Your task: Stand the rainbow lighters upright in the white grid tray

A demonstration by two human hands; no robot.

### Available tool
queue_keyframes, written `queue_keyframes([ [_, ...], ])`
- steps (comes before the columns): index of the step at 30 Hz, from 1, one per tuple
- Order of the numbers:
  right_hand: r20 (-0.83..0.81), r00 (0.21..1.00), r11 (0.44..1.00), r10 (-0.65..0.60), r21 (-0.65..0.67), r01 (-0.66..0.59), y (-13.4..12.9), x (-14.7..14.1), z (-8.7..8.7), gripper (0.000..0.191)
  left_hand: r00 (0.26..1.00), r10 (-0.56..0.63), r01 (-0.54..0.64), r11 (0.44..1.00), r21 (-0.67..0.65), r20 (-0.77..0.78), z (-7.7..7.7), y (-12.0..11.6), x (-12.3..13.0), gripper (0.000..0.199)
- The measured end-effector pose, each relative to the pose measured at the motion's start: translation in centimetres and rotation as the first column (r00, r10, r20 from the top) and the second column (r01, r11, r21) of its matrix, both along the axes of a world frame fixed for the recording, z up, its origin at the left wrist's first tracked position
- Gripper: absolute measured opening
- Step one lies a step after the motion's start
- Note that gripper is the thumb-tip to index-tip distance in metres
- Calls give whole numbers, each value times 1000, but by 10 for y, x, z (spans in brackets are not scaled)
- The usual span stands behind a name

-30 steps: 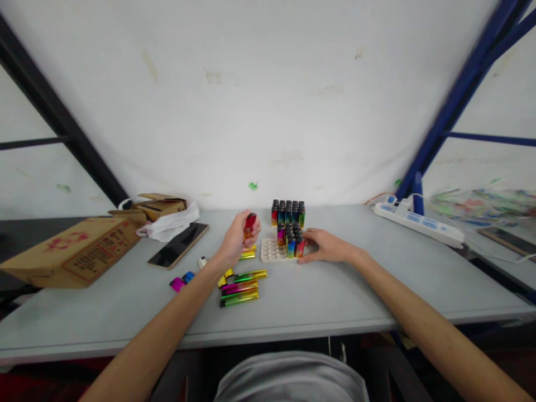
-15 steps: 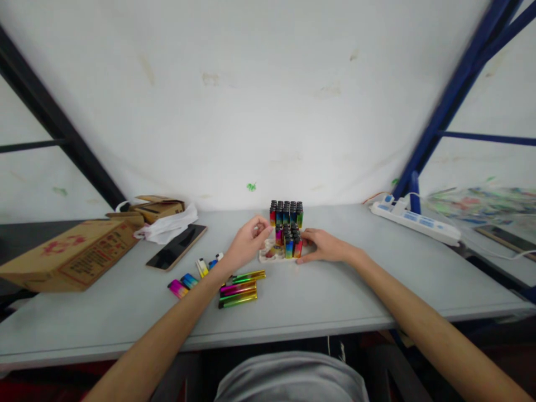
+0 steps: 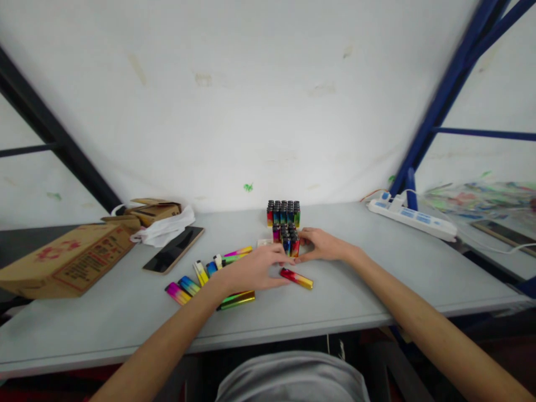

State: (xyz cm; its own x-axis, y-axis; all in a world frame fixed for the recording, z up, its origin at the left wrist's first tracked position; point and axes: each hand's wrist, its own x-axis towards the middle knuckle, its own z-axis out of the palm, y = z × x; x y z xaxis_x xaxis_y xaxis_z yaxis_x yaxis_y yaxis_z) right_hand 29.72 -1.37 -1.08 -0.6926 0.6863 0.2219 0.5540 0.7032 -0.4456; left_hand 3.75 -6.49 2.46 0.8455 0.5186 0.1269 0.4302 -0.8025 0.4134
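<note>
My left hand (image 3: 268, 269) hovers over the table with thumb and fingers apart and nothing between them. Just right of its thumb, a red and yellow lighter (image 3: 296, 278) lies on its side. My right hand (image 3: 321, 244) grips the right side of a small white tray (image 3: 263, 243). Several colourful lighters (image 3: 291, 245) stand upright in it, and my left hand covers part of its front. Behind it stands a block of upright lighters (image 3: 283, 213) with dark tops. Loose lighters (image 3: 201, 273) lie left of and partly under my left forearm.
On the left are a phone (image 3: 175, 249), a white plastic bag (image 3: 165, 228) and cardboard boxes (image 3: 69, 257). A white power strip (image 3: 412, 219) lies at the right. A white wall (image 3: 251, 111) rises behind the table, with blue frame bars (image 3: 435, 106) at the right.
My left hand has come down and right from the tray's left side, its fingers now spread. The red and yellow lighter now lies in front of the tray. My right hand stays at the tray.
</note>
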Motion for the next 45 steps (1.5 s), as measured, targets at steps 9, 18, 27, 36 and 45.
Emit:
queue_keyframes([
  [9,18,1000,1000,-7,13,7,0,-1,0,55,991,111,-102,989,-111,80,0,6,-4,19],
  [18,11,1000,1000,-8,-17,8,5,1,-5,64,782,417,-233,885,-404,463,7,20,-17,33],
  [27,28,999,1000,-19,-14,19,4,1,-5,62,710,481,-333,873,-356,515,-10,29,-10,33],
  [36,67,997,999,-50,1,50,3,1,-3,66,581,607,-411,794,-448,542,-23,32,3,44],
  [45,65,997,999,-36,8,35,2,0,-2,65,721,415,-511,859,22,556,-36,47,3,31],
])
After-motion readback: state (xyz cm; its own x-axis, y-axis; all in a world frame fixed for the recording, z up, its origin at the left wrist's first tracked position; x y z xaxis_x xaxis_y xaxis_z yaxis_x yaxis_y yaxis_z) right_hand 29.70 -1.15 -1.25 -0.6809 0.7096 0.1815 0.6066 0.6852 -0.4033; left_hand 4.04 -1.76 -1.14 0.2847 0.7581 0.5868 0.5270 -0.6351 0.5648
